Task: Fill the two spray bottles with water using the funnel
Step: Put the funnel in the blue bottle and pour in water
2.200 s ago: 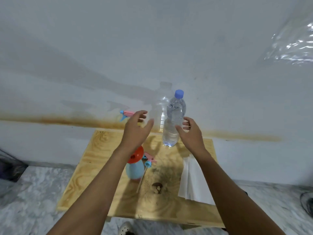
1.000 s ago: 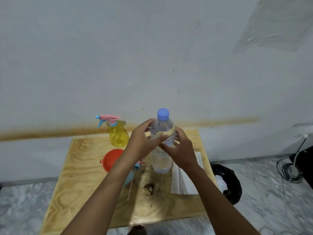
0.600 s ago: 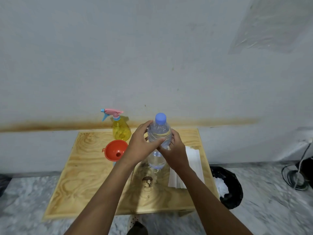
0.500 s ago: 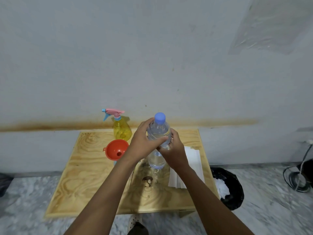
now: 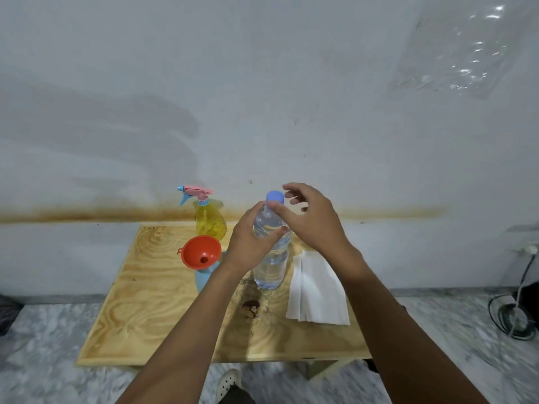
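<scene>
Wooden table (image 5: pixel 140 301) against the wall. Far left of the group: yellow spray bottle (image 5: pixel 210 221), pink-and-blue trigger head on, upright at the back edge. Just in front of it: orange funnel (image 5: pixel 201 252) seated in the neck of the blue spray bottle (image 5: pixel 204 278), which has no head on. Next: left hand (image 5: pixel 250 243) wrapped around the upper body of the clear water bottle (image 5: pixel 269 263). The bottle is upright and about two-thirds full, with its base by a dark stain (image 5: pixel 251 306). Can't tell if it's touching the table or lifted. Blue cap (image 5: pixel 275 197) is on. Right hand (image 5: pixel 315 220) is at the cap: thumb tip on its lower edge, fingers loosely curled just beside it, not closed on it. Right of the bottle: stack of white napkins (image 5: pixel 318 290), flat on the table. Far right on the floor: coiled cables (image 5: pixel 516 316).
</scene>
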### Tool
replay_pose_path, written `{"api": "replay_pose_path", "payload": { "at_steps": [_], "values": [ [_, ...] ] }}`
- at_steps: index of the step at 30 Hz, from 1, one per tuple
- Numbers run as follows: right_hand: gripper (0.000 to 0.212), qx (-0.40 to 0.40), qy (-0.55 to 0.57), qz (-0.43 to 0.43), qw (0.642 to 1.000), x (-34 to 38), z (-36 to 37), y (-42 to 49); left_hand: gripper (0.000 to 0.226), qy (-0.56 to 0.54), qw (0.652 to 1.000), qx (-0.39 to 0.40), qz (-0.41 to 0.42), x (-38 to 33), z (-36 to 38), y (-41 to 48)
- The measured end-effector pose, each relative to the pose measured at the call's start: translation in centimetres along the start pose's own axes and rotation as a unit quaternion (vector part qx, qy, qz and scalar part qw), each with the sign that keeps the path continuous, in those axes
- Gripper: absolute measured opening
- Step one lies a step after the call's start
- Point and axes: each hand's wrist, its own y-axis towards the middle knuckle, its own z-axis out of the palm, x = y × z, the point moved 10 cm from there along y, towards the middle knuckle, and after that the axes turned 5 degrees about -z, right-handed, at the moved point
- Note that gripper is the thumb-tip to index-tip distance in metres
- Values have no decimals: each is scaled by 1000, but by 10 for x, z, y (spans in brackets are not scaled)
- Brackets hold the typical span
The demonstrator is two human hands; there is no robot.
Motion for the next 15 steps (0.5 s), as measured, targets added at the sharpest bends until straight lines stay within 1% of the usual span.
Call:
{"api": "replay_pose_path", "payload": {
  "at_steps": [1,2,5,6,8,10,13,15],
  "values": [
    [44,-5,-29,-10,1000,5,3,2,52,0,1000,-4,2,0,1,-1],
    [41,-15,-49,-20,998,8,5,3,55,-1,1000,-6,1,0,1,-1],
    [37,-39,-51,-31,997,11,4,6,70,-4,1000,-7,1,1,1,-2],
    [38,-40,-47,-29,998,11,5,6,70,-4,1000,-5,2,0,1,-2],
    [41,-36,-51,-26,998,10,7,6,61,-5,1000,-1,2,0,2,-2],
    [40,-29,-53,-29,998,11,8,9,54,-7,1000,3,2,-2,2,-2],
    [36,-4,-74,-56,996,15,11,14,55,-7,1000,9,0,-1,3,-1],
    [35,20,-99,-74,992,17,13,16,52,-3,1000,14,-5,1,4,1]
  ]
}}
